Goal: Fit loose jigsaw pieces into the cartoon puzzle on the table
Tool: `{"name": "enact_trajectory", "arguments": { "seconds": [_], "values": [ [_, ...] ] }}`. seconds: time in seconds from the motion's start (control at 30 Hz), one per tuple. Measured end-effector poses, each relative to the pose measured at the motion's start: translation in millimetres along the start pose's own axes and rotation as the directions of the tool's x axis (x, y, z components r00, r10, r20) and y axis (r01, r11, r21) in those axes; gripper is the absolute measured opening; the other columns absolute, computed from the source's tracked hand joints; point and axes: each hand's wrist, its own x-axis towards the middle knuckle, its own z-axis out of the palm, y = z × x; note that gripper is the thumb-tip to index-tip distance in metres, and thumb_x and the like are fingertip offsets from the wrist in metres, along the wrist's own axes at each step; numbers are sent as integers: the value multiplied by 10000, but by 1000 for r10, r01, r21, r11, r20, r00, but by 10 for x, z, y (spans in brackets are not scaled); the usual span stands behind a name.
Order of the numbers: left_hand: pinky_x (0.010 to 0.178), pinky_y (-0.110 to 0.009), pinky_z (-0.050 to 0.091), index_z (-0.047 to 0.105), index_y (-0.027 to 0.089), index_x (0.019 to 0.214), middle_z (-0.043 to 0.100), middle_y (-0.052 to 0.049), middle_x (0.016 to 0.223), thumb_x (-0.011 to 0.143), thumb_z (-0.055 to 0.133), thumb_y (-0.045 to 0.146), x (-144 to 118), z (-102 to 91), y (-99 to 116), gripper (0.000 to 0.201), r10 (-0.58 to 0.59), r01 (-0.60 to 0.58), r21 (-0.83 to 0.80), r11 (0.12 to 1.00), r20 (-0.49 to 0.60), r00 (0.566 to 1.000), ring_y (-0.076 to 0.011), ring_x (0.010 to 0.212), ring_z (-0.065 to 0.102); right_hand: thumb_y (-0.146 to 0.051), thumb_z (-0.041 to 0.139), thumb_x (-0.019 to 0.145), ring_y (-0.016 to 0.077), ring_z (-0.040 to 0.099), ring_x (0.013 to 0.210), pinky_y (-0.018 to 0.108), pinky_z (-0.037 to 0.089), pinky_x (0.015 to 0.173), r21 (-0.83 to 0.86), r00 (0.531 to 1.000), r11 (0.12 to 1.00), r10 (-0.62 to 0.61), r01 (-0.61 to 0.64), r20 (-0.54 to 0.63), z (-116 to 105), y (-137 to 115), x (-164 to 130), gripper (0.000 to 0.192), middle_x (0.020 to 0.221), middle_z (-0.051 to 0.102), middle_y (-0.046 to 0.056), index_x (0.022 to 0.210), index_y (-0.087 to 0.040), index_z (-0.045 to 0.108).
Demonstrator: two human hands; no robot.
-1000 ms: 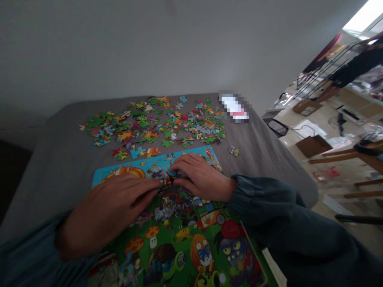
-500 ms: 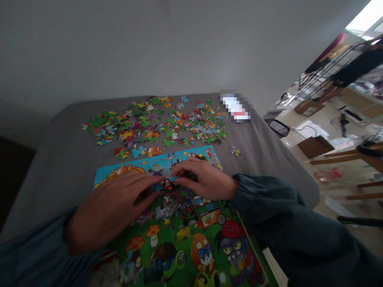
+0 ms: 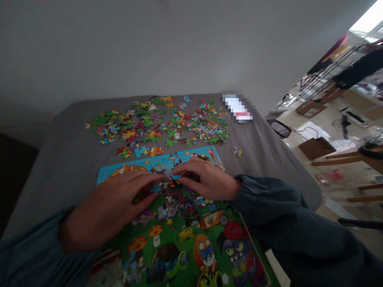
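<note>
My left hand [image 3: 112, 205] comes in from the left above a printed puzzle board [image 3: 176, 259]. Its thumb and index finger close around the edge of a small dark puzzle piece [image 3: 164, 184]; part of that piece is hidden by the fingers. Facing it, my right hand [image 3: 208, 179] pinches a puzzle piece with a blue edge [image 3: 175, 177] between thumb and index finger. The fingertips of both hands are close together, and whether the two pieces touch is too small to tell. Cartoon figures and a blue top border cover the board.
Behind the board lies a wide heap of loose puzzle pieces [image 3: 149, 123] on the grey cloth-covered table [image 3: 269, 163]. One small piece [image 3: 237, 151] sits apart at the right. A blurred-out phone [image 3: 237, 108] lies at the back right, near the wall [image 3: 149, 48]. Cardboard boxes [image 3: 317, 148] stand on the floor.
The whole view has shifted slightly, so everything sits a little further right. My left fingertips have drawn back slightly from my right ones. My right hand keeps its pinch.
</note>
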Motion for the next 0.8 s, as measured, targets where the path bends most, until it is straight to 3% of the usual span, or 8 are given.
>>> {"name": "enact_trajectory", "arguments": {
  "seconds": [0.2, 0.4, 0.6, 0.8],
  "values": [
    [927, -480, 627, 745, 362, 1283, 804, -47, 1187, 1029, 452, 701, 15, -19, 18, 515, -28, 28, 12, 1000, -28, 999, -304, 1060, 758, -211, 594, 1068, 189, 643, 1022, 348, 481, 931, -69, 1000, 997, -29, 29, -2, 43, 24, 88, 233, 1069, 773, 60, 1242, -200, 748],
    [906, -458, 615, 745, 343, 1311, 775, -65, 1189, 1067, 301, 709, 49, -6, 37, 625, -43, 40, 90, 995, 28, 999, -287, 1069, 738, -209, 622, 1055, 198, 613, 1040, 346, 453, 934, -167, 1000, 986, -25, 22, -18, 117, 66, 202, 204, 1059, 727, 71, 1206, -182, 756],
    [802, -372, 582, 755, 352, 1307, 748, -55, 1112, 1129, 263, 546, 19, -8, 50, 558, 110, -110, 206, 972, 15, 994, -234, 947, 712, -236, 545, 1096, 202, 614, 1019, 350, 467, 927, -190, 996, 980, -69, 58, -49, 17, 67, 115, 234, 1049, 724, 92, 1178, -146, 744],
    [830, -389, 571, 714, 305, 1354, 750, -60, 1157, 1129, 326, 367, -17, -28, 64, 452, 195, -189, 279, 942, 7, 981, -256, 1010, 693, -261, 521, 1096, 218, 637, 1022, 374, 491, 940, -209, 986, 964, -164, 165, 19, -104, 9, 8, 270, 1057, 735, 111, 1176, -132, 745]
  ]
}}
